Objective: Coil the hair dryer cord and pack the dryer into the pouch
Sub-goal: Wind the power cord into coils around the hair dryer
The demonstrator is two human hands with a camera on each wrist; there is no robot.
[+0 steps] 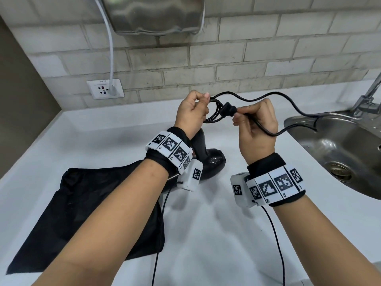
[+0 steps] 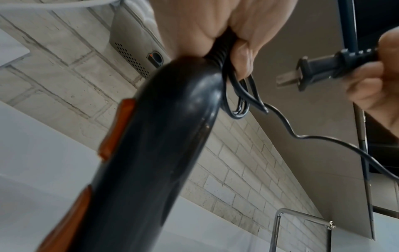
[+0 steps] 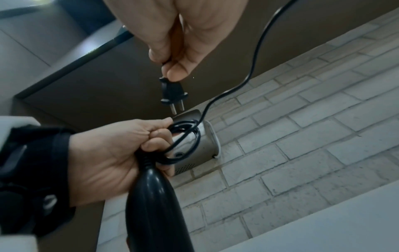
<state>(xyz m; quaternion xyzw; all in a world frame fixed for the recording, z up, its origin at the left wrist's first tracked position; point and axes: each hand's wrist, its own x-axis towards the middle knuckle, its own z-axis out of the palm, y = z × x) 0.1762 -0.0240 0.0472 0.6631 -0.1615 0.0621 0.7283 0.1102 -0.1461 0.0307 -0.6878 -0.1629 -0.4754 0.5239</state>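
Note:
The black hair dryer [image 1: 209, 163] stands head-down on the white counter, its handle [image 2: 151, 153] rising to my left hand [image 1: 201, 104]. That hand grips the cord's ribbed root and a small coil of black cord [image 1: 213, 114] at the handle's top. My right hand [image 1: 241, 115] pinches the cord just behind the two-pin plug [image 1: 228, 110], a short way right of the coil. The wrist views show the plug [image 2: 319, 68] [image 3: 172, 92] pointing at the coil [image 3: 185, 141]. A loose cord loop [image 1: 288, 100] trails over the sink edge. The flat black pouch [image 1: 82, 213] lies under my left forearm.
A steel sink [image 1: 329, 145] with a faucet [image 1: 369, 96] lies to the right. On the tiled back wall are a socket [image 1: 105, 88] with a white plug in it and a steel hand dryer [image 1: 154, 13]. A brown side wall closes the left.

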